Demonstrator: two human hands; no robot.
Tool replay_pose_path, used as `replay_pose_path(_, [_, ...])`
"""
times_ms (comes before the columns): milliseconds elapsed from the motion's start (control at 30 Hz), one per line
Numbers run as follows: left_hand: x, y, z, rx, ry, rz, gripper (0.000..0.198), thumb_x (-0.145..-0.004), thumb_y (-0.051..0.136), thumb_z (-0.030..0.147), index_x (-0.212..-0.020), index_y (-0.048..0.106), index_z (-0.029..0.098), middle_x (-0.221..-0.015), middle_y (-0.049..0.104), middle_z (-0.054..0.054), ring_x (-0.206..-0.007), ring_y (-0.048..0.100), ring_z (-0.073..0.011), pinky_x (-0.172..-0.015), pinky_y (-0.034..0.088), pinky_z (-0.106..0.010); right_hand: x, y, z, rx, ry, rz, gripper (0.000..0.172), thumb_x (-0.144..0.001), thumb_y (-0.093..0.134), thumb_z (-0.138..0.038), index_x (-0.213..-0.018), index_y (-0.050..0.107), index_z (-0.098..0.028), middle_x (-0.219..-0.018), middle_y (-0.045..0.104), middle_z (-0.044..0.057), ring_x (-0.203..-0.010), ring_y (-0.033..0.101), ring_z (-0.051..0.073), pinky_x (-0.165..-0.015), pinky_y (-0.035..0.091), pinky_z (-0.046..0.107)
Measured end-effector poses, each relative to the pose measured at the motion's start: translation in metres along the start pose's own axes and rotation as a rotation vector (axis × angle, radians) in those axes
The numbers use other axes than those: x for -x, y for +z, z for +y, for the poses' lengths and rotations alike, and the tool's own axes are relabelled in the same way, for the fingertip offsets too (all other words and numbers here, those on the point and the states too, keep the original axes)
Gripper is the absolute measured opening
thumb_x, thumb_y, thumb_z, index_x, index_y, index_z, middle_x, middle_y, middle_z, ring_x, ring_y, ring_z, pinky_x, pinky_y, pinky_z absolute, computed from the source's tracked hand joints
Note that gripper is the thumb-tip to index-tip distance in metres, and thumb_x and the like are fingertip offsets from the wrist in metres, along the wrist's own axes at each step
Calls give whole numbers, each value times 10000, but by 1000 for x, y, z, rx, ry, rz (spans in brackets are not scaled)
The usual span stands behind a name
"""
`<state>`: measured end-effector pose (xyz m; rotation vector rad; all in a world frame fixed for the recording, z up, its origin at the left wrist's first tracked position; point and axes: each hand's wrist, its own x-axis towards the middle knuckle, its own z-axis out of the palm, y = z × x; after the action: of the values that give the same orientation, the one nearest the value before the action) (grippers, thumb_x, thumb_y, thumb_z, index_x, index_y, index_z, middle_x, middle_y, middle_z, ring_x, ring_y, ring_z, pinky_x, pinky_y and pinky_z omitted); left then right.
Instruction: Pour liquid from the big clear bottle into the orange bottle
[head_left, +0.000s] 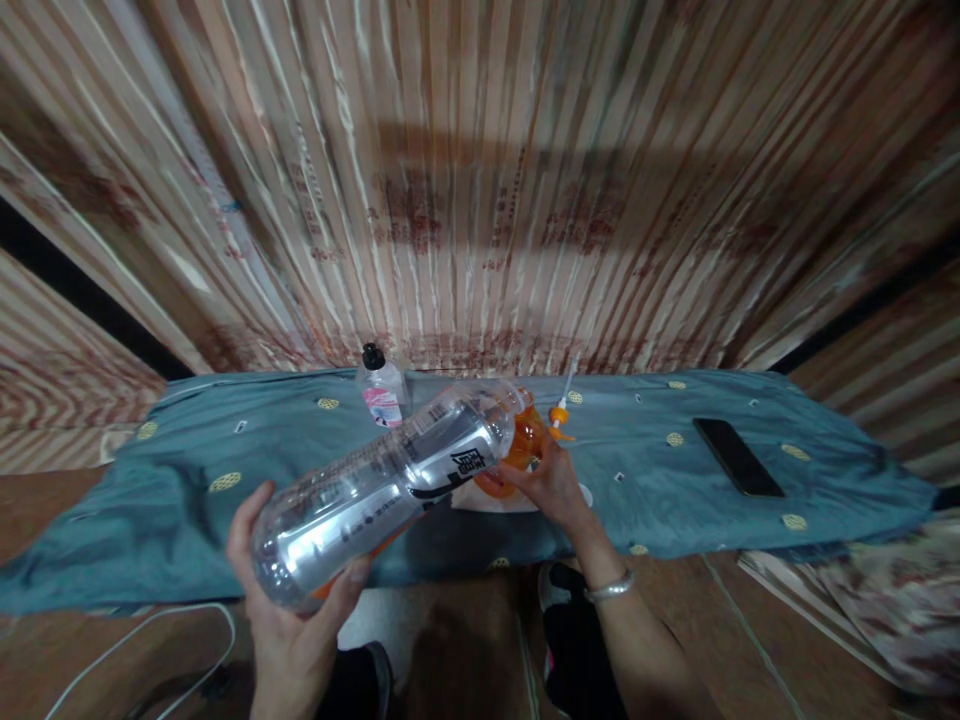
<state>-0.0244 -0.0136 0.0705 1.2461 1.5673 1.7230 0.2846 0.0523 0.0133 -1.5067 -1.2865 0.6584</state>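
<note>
My left hand [289, 610] is wrapped round the base of a large clear plastic bottle [382, 480], which lies tilted with its neck pointing up and to the right. Its mouth meets an orange translucent spray bottle [521, 445] that my right hand [551, 485] grips at the side. The orange bottle rests on a white cloth or paper [469, 497] on the blue patterned cloth [187, 450]. An orange spray head with a white tube [561, 405] lies just behind my right hand. I wear a silver bracelet [609, 587] on the right wrist.
A small clear bottle with a black cap and pink label [380, 390] stands at the back of the cloth. A black phone [739, 457] lies flat on the right. A striped curtain [480, 180] hangs behind. A white cable [142, 640] runs across the floor at lower left.
</note>
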Motion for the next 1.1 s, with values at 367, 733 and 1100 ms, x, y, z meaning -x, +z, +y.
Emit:
replay_pose_path(367, [1,3,3,51,-9,-37,1160,-677,1086,620,-1659,561,295,-1473,719,-124,-1330,743,-434,-1339,509,-664,-1,-6,-8,3,18,-36,679,-746,1102,-615,-1259,804,-285,-1189,961,110,-1133,930,447,-1001,767,607])
replay_pose_path(733, [1,4,1,51,-3,-26,1185,-680,1085,676,-1674,577,280,-1459,733,-124,-1316,751,-429,-1374,488,-679,-1,-5,-7,7,-13,-20,718,-742,1124,-620,-1292,807,-286,-1202,955,120,-1134,927,448,-970,768,581])
replay_pose_path(1100, [-6,1,-16,56,37,-27,1091,-681,1134,530,-1601,579,341,-1538,724,-135,-1399,761,-467,-1314,571,-701,-1,3,-1,-52,-12,1,792,-733,1136,-583,-1367,793,-254,-1327,949,162,-1219,924,435,-1074,755,573])
